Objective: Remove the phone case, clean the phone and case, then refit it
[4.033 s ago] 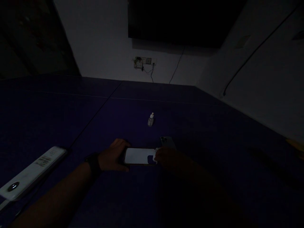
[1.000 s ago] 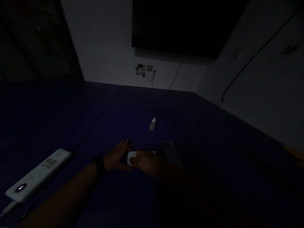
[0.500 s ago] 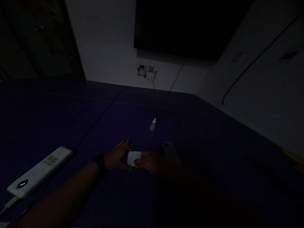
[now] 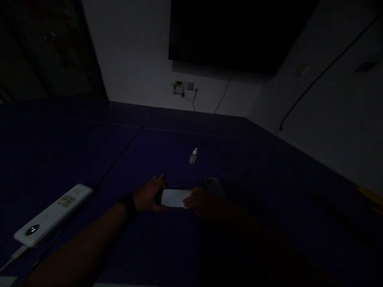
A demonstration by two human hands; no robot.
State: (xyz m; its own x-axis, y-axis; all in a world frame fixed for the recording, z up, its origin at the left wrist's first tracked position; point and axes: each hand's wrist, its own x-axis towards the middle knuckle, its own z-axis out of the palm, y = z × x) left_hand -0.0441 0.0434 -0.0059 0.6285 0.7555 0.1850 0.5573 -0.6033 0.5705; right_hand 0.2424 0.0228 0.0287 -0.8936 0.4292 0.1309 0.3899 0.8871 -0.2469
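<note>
A smartphone [image 4: 174, 198] with a pale, bright screen lies sideways on the dark blue surface. My left hand [image 4: 151, 194], with a dark watch on its wrist, grips the phone's left end between thumb and fingers. On the right end of the screen, my right hand [image 4: 199, 201] pinches a small white wipe [image 4: 188, 195], mostly hidden under the fingers. Just right of that hand lies a second phone [image 4: 216, 186], back up with its cameras showing. Beyond both hands stands a small clear bottle [image 4: 193, 157] with a white cap.
A white power bank [image 4: 55, 214] with a lit round display and a cable [image 4: 14, 255] lies at left. At the far wall are sockets [image 4: 186, 86] with cords below a large dark screen [image 4: 233, 36]. Something yellow [image 4: 369, 195] lies at the right edge. The room is dim.
My right hand has slid right across the phone's screen with the white wipe, uncovering more of the screen. My left hand stays on the phone's left end.
</note>
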